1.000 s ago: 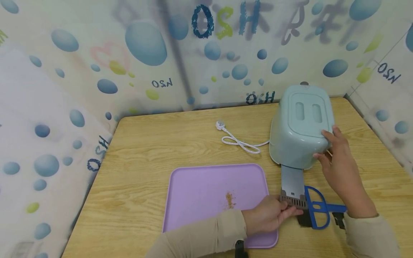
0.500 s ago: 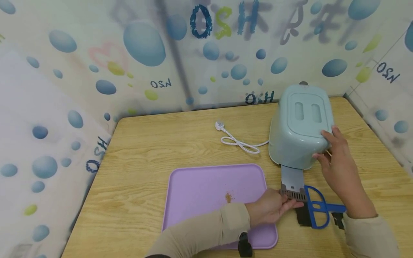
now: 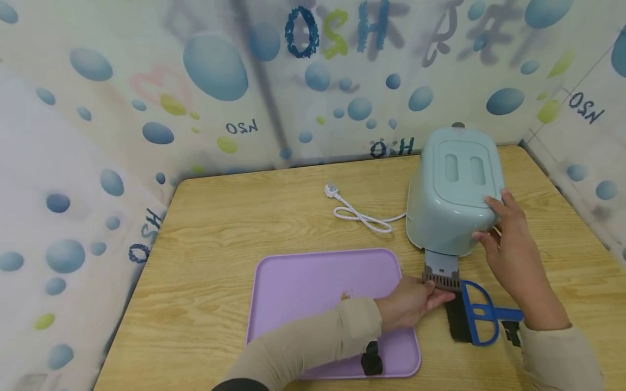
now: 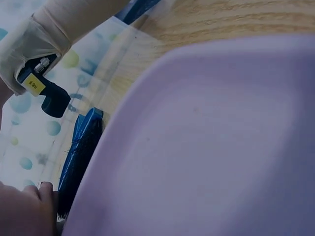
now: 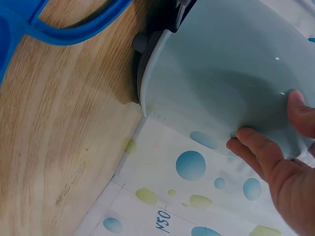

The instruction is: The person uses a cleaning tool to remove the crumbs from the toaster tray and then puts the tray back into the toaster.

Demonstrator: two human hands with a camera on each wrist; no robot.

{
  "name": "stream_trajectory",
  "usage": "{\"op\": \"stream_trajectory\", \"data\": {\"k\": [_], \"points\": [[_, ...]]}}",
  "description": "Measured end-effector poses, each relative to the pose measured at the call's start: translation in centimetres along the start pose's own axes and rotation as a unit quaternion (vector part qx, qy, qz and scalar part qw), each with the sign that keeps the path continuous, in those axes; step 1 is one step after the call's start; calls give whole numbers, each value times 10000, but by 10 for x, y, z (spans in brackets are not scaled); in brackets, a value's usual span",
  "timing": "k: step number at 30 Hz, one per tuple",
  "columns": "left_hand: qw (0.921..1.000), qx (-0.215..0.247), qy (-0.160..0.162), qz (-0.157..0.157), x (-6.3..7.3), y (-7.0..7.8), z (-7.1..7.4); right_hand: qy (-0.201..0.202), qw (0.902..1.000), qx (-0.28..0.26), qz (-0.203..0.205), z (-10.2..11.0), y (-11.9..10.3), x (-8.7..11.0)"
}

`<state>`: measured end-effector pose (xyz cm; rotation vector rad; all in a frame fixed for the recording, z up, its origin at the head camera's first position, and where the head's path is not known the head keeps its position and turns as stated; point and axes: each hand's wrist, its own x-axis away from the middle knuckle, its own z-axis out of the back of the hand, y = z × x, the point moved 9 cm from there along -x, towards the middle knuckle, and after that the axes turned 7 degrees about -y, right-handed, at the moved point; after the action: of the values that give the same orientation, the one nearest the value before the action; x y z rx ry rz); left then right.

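A pale blue toaster (image 3: 452,190) stands at the table's right, its lid-like top showing two slot-shaped recesses. From its near end a metal crumb tray (image 3: 442,264) with a slotted grey-brown end sticks out partway. My left hand (image 3: 413,298) pinches that end, thumb above and fingers beneath. At the toaster's near right corner, my right hand (image 3: 511,255) holds the body between thumb and fingers; the right wrist view also shows fingers (image 5: 261,150) against its glossy side. The crumb tray is out of sight in the left wrist view.
A purple tray (image 3: 293,282) lies left of the toaster, with a few brown crumbs (image 3: 345,296) partly behind the left sleeve. Right of it lies a blue-handled brush (image 3: 481,315) with black bristles. A white power cord (image 3: 362,216) lies looped near the back.
My left hand has moved toward the toaster, and the crumb tray has slid farther into it. The right hand stays at the toaster's corner.
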<state>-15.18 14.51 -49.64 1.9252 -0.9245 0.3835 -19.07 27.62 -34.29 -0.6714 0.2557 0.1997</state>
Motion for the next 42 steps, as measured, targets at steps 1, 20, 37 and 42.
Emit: {"op": "stream_trajectory", "data": {"k": [1, 20, 37, 42], "points": [[10000, -4, 38, -12, -1, 1, 0, 17, 10000, 31, 26, 1, 0, 0], [9983, 208, 269, -467, -22, 22, -6, -4, 9995, 105, 290, 1, -1, -5], [9980, -42, 26, -626, -38, 27, -7, 184, 9922, 999, 728, 7, -18, -25], [9981, -147, -62, -601, -38, 27, -8, 324, 9897, 1177, 747, 8, -19, -23]]}}
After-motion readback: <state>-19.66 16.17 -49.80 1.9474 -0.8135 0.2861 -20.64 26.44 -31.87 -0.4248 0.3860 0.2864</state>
